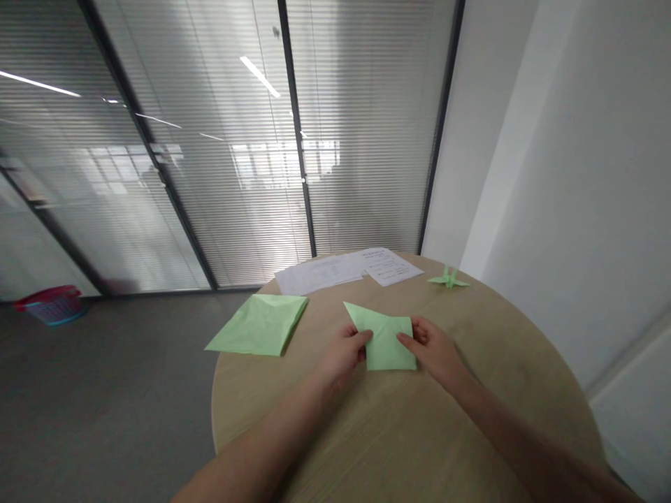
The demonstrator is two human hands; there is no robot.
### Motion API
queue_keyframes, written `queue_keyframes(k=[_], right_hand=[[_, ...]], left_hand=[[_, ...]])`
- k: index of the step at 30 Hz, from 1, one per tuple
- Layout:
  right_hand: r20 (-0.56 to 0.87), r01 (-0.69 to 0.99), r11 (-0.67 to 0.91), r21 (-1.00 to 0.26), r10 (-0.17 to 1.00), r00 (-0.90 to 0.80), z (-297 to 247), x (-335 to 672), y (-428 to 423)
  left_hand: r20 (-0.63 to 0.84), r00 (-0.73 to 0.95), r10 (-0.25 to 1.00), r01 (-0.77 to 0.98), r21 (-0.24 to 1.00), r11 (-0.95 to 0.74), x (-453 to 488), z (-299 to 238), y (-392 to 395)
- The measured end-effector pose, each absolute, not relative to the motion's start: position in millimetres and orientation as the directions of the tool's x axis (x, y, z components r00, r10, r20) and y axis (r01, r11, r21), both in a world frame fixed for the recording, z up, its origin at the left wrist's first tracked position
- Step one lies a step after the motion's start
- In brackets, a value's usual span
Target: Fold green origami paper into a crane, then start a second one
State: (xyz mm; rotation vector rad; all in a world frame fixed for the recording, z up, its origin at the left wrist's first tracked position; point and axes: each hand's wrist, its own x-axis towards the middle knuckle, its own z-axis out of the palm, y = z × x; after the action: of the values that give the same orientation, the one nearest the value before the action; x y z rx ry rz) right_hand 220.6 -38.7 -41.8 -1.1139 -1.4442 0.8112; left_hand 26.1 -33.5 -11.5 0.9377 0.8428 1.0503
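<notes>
A partly folded sheet of light green paper (391,344) is held up between my two hands over the round table. It has a square body, and one pointed flap sticks out to the upper left. My left hand (350,353) pinches its left edge, thumb on the front face and fingers behind. At the right edge my right hand (427,346) grips it the same way, thumb in front. The fingertips behind the paper are hidden.
The round wooden table (472,433) carries a green paper stack (262,323) at its left edge, overhanging it. Printed white sheets (325,272) lie at the back. A folded green paper crane (449,279) stands back right. A red and blue basket (52,306) is on the floor.
</notes>
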Motion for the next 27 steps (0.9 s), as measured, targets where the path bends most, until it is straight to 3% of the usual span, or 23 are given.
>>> queue_keyframes(k=[3, 6, 10, 17, 27], right_hand=[[0.204, 0.029, 0.206, -0.978, 0.978, -0.040, -44, 218, -39], [0.210, 0.017, 0.210, -0.978, 0.978, -0.010, -45, 214, -41], [0.289, 0.064, 0.285, -0.956, 0.956, 0.053, -45, 213, -41], [0.386, 0.317, 0.319, -0.893, 0.906, 0.175, -41, 216, -44], [0.387, 0.296, 0.322, -0.899, 0.900, 0.198, -32, 214, -47]], left_hand=[[-0.108, 0.297, 0.949, -0.319, 0.925, 0.205, 27, -11, -35], [-0.114, 0.283, 0.952, -0.304, 0.931, 0.202, 28, -12, -36], [-0.139, 0.248, 0.959, -0.282, 0.936, 0.208, 27, -13, -36], [-0.161, 0.174, 0.971, -0.189, 0.963, 0.194, 32, -15, -38], [-0.034, 0.117, 0.993, 0.010, 0.999, 0.033, 37, -9, -45]])
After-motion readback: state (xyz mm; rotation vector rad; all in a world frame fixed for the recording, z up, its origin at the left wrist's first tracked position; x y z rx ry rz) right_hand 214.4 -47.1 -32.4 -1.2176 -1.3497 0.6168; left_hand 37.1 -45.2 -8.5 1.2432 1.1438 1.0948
